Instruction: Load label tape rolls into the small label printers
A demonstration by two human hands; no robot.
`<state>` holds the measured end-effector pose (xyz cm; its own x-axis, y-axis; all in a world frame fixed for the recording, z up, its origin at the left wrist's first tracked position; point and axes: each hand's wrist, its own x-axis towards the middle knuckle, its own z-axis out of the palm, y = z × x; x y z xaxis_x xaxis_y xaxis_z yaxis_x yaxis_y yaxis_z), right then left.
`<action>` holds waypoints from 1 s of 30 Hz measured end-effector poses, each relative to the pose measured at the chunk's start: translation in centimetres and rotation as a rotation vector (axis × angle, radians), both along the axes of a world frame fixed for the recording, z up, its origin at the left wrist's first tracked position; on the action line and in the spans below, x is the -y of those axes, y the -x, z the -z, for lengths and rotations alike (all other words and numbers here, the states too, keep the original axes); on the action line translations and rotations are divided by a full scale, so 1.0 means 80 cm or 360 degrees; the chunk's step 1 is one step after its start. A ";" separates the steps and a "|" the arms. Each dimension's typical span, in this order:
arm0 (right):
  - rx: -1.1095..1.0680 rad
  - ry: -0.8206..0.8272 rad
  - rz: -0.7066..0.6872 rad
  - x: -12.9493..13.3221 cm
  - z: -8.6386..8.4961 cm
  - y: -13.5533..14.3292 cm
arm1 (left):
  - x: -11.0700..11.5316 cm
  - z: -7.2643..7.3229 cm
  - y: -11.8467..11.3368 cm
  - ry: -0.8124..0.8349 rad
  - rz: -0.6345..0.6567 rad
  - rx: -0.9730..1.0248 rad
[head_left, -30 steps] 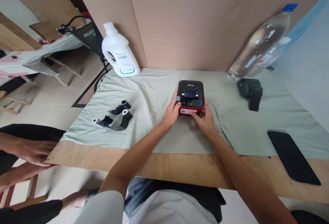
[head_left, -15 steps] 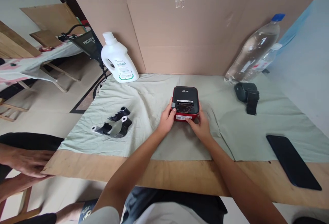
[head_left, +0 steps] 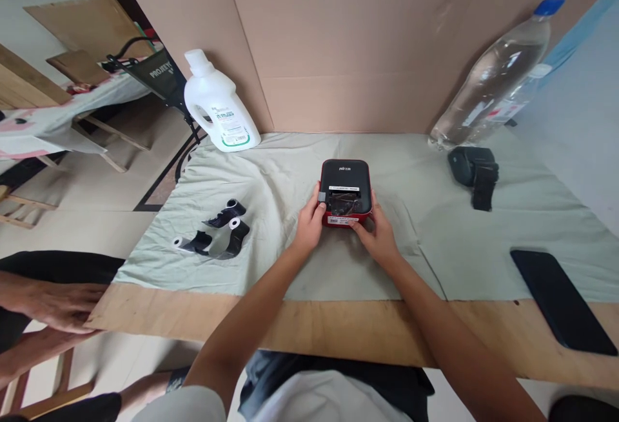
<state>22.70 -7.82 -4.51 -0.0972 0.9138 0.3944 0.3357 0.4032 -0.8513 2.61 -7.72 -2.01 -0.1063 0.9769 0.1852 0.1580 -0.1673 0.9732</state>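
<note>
Black-and-red device (head_left: 344,177) at mid-table, over the pale green cloth (head_left: 459,248), its top face up towards the camera; whether its base bears fully on the cloth cannot be told. A dark, glossy strip (head_left: 344,204) lies at the slot in its top, and a white label (head_left: 338,221) runs along the red front edge. Left hand (head_left: 308,223): closed on the device's left side, thumb at the near left corner. Right hand (head_left: 380,233): gripping the right side, thumb at the front edge by the label. Step in hand, as judged: a two-handed hold, steadying or positioning the device. Any shift from here would call for even pressure from both sides, the top kept level and the fingers off the loose strip, which looks thin and easily creased. Outward, left: three partly unwound dark rolls (head_left: 236,233) grouped on the cloth. Right: a smaller black device (head_left: 465,165) with a dark strip hanging over its near side; nearer the person, a black phone (head_left: 563,299) lying across the cloth's edge and the bare wood (head_left: 348,328). Behind: a white jug (head_left: 227,115) on the left and two clear bottles (head_left: 500,73) on the right, by the cardboard screen (head_left: 387,41).
</note>
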 end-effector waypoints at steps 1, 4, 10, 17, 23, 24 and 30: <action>0.0014 -0.0013 0.0015 0.000 -0.001 0.000 | 0.001 0.000 0.000 -0.0010 -0.0003 -0.0013; 0.0065 -0.0038 0.0054 0.001 -0.003 0.000 | 0.004 -0.001 0.001 -0.0104 -0.0013 -0.0088; 0.0106 0.0041 0.0078 0.002 -0.001 -0.005 | 0.007 0.004 0.000 -0.0315 -0.0038 -0.0126; 0.0153 0.0035 0.0125 0.003 -0.013 -0.009 | 0.006 0.009 -0.004 -0.0296 -0.0035 -0.0029; 0.0171 0.0053 0.0106 0.005 -0.022 -0.008 | 0.006 0.013 -0.004 -0.0366 -0.0079 0.0007; 0.0179 0.0049 0.0108 0.005 -0.023 -0.008 | 0.006 0.014 -0.005 -0.0383 -0.0080 0.0021; 0.0260 0.0035 0.0126 0.001 -0.028 -0.014 | 0.002 0.015 -0.006 -0.0403 -0.0060 0.0050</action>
